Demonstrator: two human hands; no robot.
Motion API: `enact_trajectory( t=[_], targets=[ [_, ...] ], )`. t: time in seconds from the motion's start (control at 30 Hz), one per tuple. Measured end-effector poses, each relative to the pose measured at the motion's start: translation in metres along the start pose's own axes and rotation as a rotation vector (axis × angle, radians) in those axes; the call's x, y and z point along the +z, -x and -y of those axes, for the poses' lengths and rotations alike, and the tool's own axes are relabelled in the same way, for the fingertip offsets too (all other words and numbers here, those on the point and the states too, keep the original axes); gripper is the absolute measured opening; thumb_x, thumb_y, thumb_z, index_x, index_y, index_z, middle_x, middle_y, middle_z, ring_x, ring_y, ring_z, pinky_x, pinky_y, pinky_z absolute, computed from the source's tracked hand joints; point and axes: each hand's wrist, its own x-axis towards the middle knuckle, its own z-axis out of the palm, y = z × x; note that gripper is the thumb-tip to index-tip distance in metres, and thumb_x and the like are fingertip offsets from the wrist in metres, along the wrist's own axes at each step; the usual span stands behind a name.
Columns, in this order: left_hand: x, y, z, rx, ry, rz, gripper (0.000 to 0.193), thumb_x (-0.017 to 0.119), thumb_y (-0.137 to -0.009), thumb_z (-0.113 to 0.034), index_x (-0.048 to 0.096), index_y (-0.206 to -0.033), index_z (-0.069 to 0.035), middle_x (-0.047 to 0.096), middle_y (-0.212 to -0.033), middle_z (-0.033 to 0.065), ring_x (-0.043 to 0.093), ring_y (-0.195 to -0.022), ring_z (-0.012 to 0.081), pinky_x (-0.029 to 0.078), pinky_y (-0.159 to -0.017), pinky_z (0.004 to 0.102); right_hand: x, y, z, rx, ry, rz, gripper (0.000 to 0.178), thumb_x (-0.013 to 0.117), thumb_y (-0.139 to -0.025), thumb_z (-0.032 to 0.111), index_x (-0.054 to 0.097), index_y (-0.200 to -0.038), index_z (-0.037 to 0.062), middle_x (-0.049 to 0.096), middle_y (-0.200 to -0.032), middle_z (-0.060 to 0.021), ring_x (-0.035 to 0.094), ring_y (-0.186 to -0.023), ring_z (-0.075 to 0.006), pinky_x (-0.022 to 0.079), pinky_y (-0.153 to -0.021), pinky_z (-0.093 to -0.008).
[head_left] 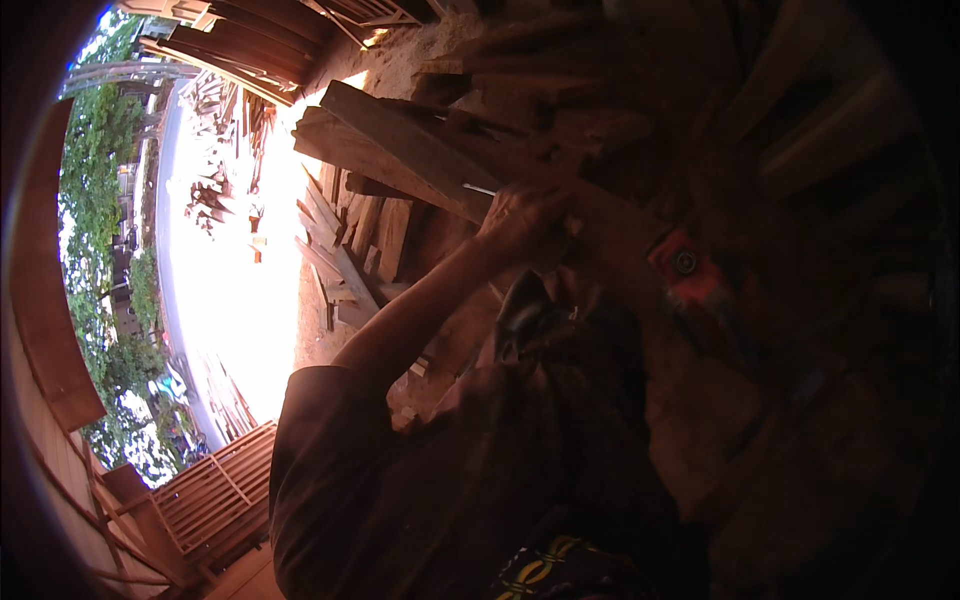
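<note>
Sunlit ground (240, 300) is glaring along the left, while deep shade is covering the work area to the right. Long planks (400, 140) are stretching from the far left toward the person's left hand (525, 215), which is resting at or just beside their near ends. Its fingers are looking curled, but blur is hiding whether they are gripping anything; the right hand is not showing, so its state cannot be told. Loose wood scraps (350, 260) are lying below the planks at the left, so uneven support could be leaving them prone to tipping or sliding, perhaps pinching fingers. Near the right, a red tool (686, 264) is sitting in shadow; poor light could be making an accidental knock or touch likelier.
</note>
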Motion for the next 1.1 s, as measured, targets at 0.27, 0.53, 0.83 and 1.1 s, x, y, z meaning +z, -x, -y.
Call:
enact_trajectory(
  t=[0.27,0.53,0.83,1.1],
  targets=[
    [0.011,-0.001,0.033,0.038,0.061,0.121,0.036,0.077,-0.083,-0.036,0.073,-0.110,-0.013,0.076,-0.103,0.0142,0.074,-0.096,0.0369,0.058,-0.082,0.0485,0.004,0.011,0.000,0.013,-0.023,-0.078,0.035,0.055,-0.109,0.035,0.068,-0.125,0.0059,0.073,-0.105,-0.0112,0.069,-0.086,-0.0276,0.057,-0.079,-0.0427],
    [0.042,-0.005,0.061,0.089,-0.080,0.367,0.040,0.072,-0.090,-0.038,0.071,-0.123,-0.014,0.075,-0.110,0.0146,0.075,-0.098,0.0346,0.058,-0.084,0.0495,0.026,0.084,0.063,-0.276,-0.197,-0.419,0.038,0.051,-0.112,0.035,0.069,-0.129,0.0061,0.075,-0.111,-0.0130,0.071,-0.091,-0.0304,0.059,-0.084,-0.0450],
    [0.049,-0.013,0.062,0.158,0.051,0.330,0.031,0.068,-0.095,-0.033,0.072,-0.118,-0.012,0.076,-0.107,0.0154,0.076,-0.094,0.0341,0.061,-0.077,0.0491,0.120,0.236,0.227,-0.078,-0.339,0.449,0.048,0.057,-0.107,0.048,0.065,-0.136,0.0105,0.073,-0.121,-0.0102,0.069,-0.104,-0.0322,0.057,-0.095,-0.0484],
    [0.051,-0.004,0.062,0.290,-0.077,0.285,0.027,0.066,-0.095,-0.026,0.072,-0.117,-0.011,0.077,-0.101,0.0127,0.077,-0.087,0.0286,0.061,-0.072,0.0447,0.129,0.257,0.228,0.140,-0.468,0.486,0.076,0.076,-0.096,0.044,0.048,-0.154,0.0041,0.058,-0.149,-0.0140,0.061,-0.129,-0.0318,0.052,-0.106,-0.0469]
  ],
)
